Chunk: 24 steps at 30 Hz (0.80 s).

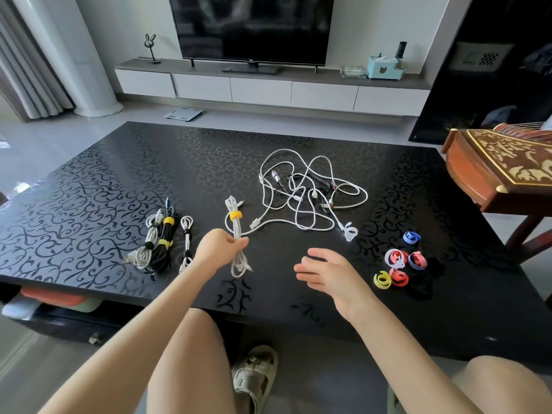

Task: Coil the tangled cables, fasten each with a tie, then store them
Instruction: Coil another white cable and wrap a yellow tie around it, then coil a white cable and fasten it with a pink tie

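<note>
Now left hand (215, 251) fingers (239, 242) pinch the coiled white cable (236, 234).

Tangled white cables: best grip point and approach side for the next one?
Pinch the white plug end at the near-left edge of the tangle, coming from the near side with the open right hand. It lies flat, clear of crossing loops, so it likely draws out easily.

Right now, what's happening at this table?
A person's left hand grips a coiled white cable bound with a yellow tie. The right hand is open above the table, holding nothing. Finished bundles lie to the left, a tangled pile of cables waits further back, and loose coloured ties sit to the right.
</note>
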Each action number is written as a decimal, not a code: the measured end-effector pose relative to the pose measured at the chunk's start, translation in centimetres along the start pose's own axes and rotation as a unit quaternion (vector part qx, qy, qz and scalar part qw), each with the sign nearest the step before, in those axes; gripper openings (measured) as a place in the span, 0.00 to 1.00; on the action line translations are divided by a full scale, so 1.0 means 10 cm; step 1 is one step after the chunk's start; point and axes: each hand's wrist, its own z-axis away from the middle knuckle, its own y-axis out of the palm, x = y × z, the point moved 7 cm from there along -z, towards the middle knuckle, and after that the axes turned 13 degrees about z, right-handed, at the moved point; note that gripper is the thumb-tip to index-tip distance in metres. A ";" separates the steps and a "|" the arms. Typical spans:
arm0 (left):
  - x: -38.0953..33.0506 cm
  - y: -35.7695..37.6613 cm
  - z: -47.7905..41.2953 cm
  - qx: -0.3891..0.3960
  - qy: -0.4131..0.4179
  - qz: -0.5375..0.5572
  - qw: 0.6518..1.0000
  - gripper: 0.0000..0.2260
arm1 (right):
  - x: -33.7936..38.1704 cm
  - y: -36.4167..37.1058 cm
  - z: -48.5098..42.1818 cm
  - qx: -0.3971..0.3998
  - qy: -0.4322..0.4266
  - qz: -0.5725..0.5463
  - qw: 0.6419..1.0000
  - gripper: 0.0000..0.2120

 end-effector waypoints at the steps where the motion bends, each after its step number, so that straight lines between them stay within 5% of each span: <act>1: 0.07 -0.05 -0.08 -0.007 -0.010 -0.035 0.999 0.20 | 0.00 0.02 -0.04 -0.003 -0.003 0.019 1.000 0.17; 7: 0.48 -0.34 -0.36 -0.056 -0.049 -0.190 0.979 0.09 | -0.03 -0.01 -0.35 -0.084 -0.015 0.153 0.985 0.16; 15: 0.67 -0.52 -0.51 -0.090 -0.050 -0.302 0.948 0.21 | 0.04 -0.27 -0.82 -0.201 -0.076 0.408 0.887 0.16; 20: 0.24 -0.29 -0.53 -0.143 0.067 -0.371 0.915 0.20 | 0.16 -0.24 -1.03 -0.230 -0.131 0.517 0.814 0.13; 24: -0.05 0.27 -0.63 -0.064 0.206 -0.379 0.900 0.15 | 0.16 -0.32 -1.10 -0.268 -0.103 0.627 0.724 0.07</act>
